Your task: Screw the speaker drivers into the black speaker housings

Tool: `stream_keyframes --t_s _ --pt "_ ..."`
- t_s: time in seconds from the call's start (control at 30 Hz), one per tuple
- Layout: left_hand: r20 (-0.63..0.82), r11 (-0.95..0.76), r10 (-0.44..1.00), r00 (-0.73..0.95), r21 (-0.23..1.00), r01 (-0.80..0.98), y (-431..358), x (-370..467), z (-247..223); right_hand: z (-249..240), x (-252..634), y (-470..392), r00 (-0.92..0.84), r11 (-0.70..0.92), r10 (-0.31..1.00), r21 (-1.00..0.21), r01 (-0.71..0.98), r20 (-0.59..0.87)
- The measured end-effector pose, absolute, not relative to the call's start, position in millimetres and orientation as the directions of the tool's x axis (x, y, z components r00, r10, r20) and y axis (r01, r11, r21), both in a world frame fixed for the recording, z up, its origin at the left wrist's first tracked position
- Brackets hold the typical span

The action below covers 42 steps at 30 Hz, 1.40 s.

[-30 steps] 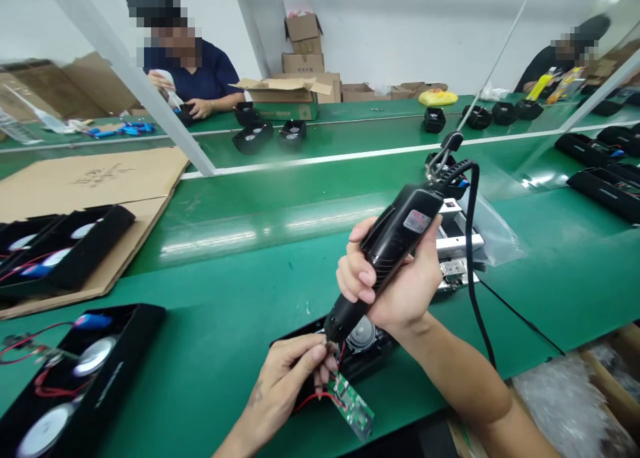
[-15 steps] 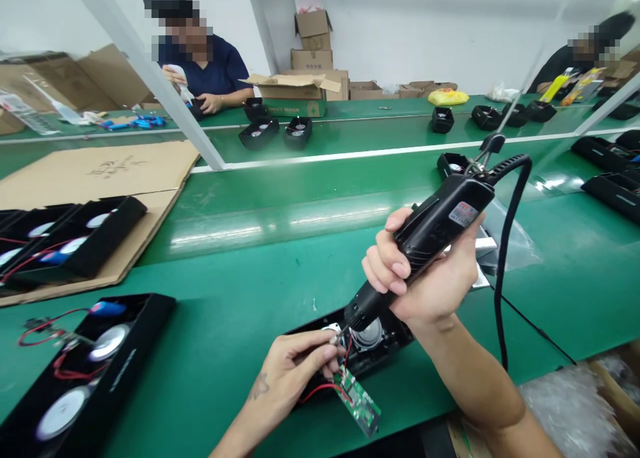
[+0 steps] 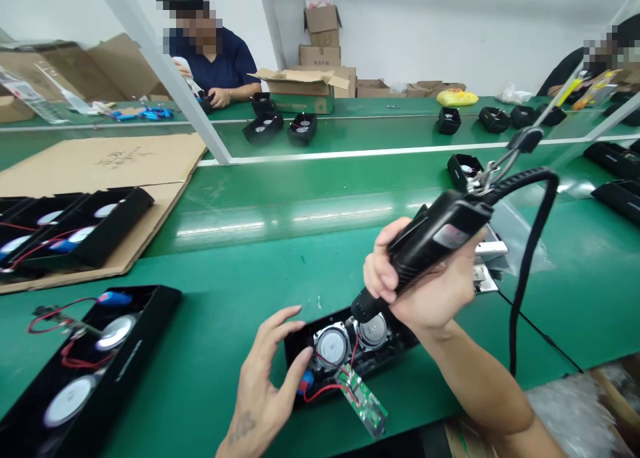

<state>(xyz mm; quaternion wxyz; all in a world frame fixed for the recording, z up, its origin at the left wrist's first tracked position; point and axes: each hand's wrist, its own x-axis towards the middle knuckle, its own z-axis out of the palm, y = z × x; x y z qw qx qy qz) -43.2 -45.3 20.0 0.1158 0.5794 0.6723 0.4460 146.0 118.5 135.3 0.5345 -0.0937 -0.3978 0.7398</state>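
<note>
With your right hand wrapped round the electric screwdriver and your left hand spread, empty, you're seemingly screwing down speakers in the black housing between them, which next calls for steady alignment.

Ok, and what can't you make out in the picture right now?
All in the head view:
Label on the black power tool: print too small and blurred.
Blue cylinder: partly hidden by the left hand.
Silver parts: left side hidden behind the right hand.
Black case at lower left: near end cut off by the picture's edges.
</note>
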Motion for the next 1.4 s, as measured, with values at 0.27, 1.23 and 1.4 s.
stream_keyframes --t_s 0.27,1.23,1.4 --pt "0.229 -0.017 0.926 -0.299 0.820 0.573 -48 -29 -6 106 124 107 -0.500 -0.125 0.826 -0.779 -0.615 0.262" --pt "0.198 0.005 0.922 -0.332 0.853 0.522 -46 -30 -8 88 113 108 -0.545 -0.153 0.806 -0.807 -0.571 0.232" --pt "0.225 -0.022 0.923 -0.312 0.841 0.540 -46 -31 -8 84 114 109 -0.567 -0.143 0.775 -0.796 -0.588 0.279"
